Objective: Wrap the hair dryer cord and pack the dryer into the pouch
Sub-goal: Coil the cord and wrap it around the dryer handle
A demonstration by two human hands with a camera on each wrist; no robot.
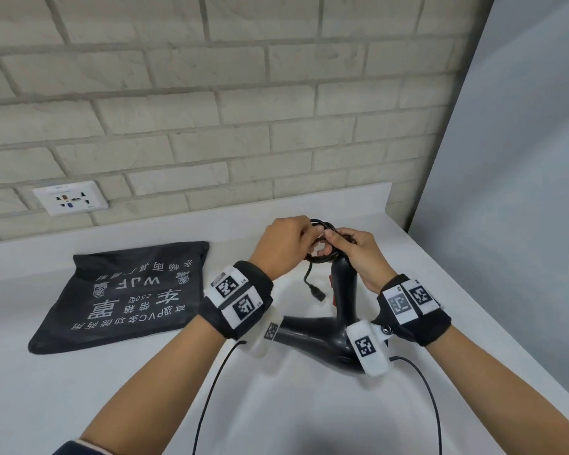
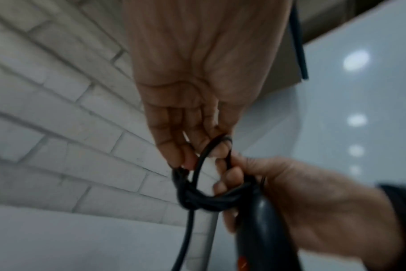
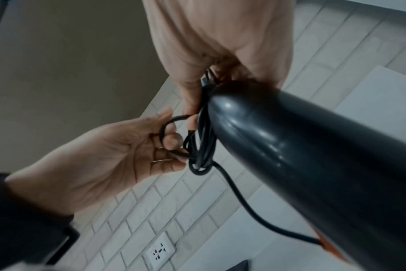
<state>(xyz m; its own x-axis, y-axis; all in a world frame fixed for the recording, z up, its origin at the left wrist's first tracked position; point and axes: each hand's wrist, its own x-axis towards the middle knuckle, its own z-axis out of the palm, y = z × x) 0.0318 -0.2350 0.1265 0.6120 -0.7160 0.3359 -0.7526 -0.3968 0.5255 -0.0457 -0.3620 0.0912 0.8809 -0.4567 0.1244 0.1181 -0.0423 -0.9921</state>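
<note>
Layout: worktop w/ dryer centre, pouch left

Hair dryer point(image 1: 326, 326) lies on worktop point(image 1: 145, 389), handle pointing away toward brick wall point(image 1: 211, 110). Pouch point(image 1: 125, 293) flat on worktop, left of dryer, apart from it. Cord point(image 1: 319, 244) bundled at handle's far end, between left hand point(image 1: 283, 247) & right hand point(image 1: 358, 254); plug point(image 1: 317, 294) hangs just left of handle. Wall socket point(image 1: 69, 198) behind pouch, above worktop edge.

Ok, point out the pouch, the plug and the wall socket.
pouch point(image 1: 125, 295): head view, middle of its printed face.
plug point(image 1: 318, 295): head view, the cord's dangling end.
wall socket point(image 1: 70, 198): head view, centre of its white plate.
</note>
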